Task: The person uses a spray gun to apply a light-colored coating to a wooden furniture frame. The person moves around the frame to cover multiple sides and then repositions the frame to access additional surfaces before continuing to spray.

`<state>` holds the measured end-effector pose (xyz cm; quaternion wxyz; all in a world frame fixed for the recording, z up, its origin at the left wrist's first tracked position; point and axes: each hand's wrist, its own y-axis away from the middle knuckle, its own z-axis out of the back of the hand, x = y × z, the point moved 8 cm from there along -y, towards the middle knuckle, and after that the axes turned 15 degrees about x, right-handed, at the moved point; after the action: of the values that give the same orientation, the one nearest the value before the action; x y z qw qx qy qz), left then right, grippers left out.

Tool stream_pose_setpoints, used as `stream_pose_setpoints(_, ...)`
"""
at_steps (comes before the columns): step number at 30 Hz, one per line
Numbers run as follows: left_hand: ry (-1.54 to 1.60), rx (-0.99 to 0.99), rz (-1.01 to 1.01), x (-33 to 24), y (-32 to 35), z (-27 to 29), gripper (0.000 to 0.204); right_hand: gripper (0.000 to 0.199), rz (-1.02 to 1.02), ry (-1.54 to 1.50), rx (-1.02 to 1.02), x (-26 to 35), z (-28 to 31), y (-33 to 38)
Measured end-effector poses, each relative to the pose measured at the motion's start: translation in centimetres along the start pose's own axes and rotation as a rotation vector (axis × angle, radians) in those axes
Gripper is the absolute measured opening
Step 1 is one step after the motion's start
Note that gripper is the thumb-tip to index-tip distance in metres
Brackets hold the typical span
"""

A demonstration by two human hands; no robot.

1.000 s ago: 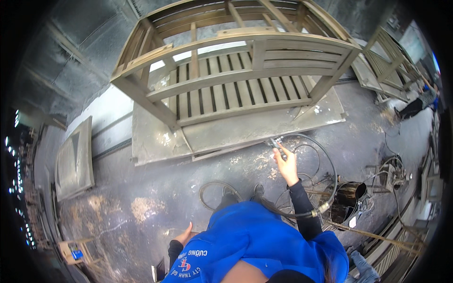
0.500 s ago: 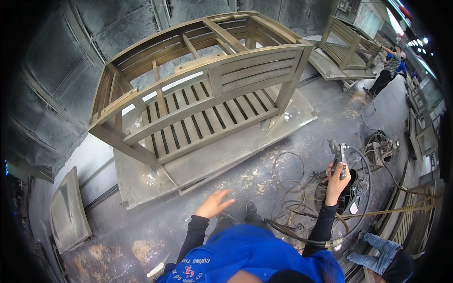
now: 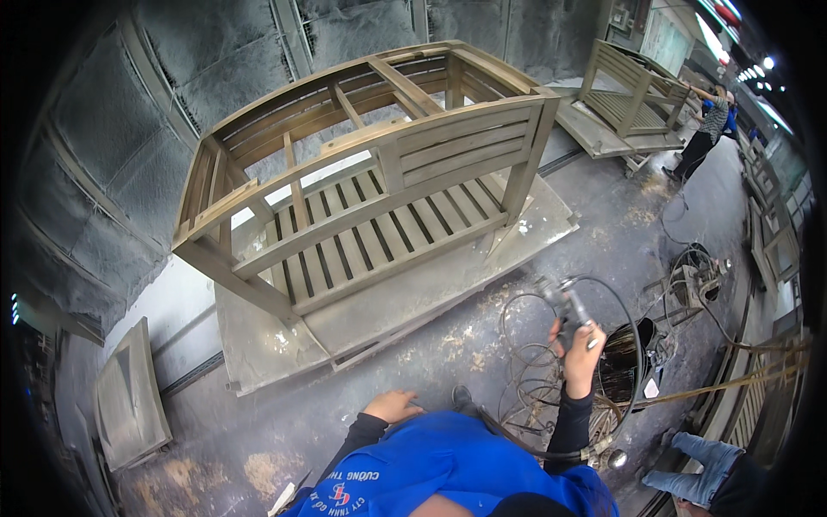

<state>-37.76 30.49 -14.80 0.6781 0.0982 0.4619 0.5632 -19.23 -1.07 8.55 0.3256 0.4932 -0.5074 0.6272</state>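
My right hand (image 3: 581, 358) is closed around the grip of a metal spray gun (image 3: 564, 306), blurred by motion, out over the floor. A dark hose (image 3: 638, 345) loops from the gun back toward my right forearm. My left hand (image 3: 392, 406) is near my waist, fingers loosely extended, holding nothing. Ahead of me stands a wooden furniture frame (image 3: 465, 138) with a slatted lower shelf (image 3: 379, 233) and an open top with crossbars. It rests on a large flat board (image 3: 276, 362), beyond the reach of both hands.
Coiled hoses (image 3: 534, 379) lie on the floor beside a dark bucket (image 3: 620, 366). A tilted panel (image 3: 131, 401) stands at left. Far right, a person (image 3: 711, 129) is beside another frame (image 3: 637, 103). Someone's jeans-clad leg (image 3: 693, 465) shows at lower right. Dusty wall panels stand behind.
My right hand has swung the spray gun leftward and slightly nearer. My left hand has drawn back toward my body. The view has shifted a little.
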Motion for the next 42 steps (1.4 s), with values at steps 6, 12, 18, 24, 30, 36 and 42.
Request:
stream_pose_setpoints(6,0.048,0.008,0.027,-1.8,0.5,1.1,0.054,0.044,0.026,0.277,-0.432,0.6,7.5,-0.6)
stream_pose_setpoints(12,0.471,0.164,-0.502,-10.5,1.7,2.5,0.038,0.056,0.035,0.019,-0.142,0.3,1.4,-0.3)
stream_pose_setpoints(18,0.286,0.223,-0.360,-11.7,1.0,0.9,0.042,0.070,0.121,0.030,0.038,2.4,-1.3,-0.1)
stream_pose_setpoints(24,0.274,0.205,-0.196,-8.2,1.1,-1.7,0.051,0.048,0.102,0.291,-0.416,2.2,7.0,-4.0)
stream_pose_setpoints(30,0.342,0.155,-0.159,-6.6,2.5,-2.4,0.052,0.049,0.098,0.141,-0.123,1.0,-0.9,-5.9)
stream_pose_setpoints(36,0.383,0.004,-0.107,-4.3,5.4,-2.4,0.053,0.076,0.183,-0.045,0.450,2.4,-18.4,-5.2)
stream_pose_setpoints(42,0.509,-0.089,-0.038,-0.8,8.3,-3.6,0.055,0.072,0.213,-0.129,0.746,5.3,-29.0,-3.9)
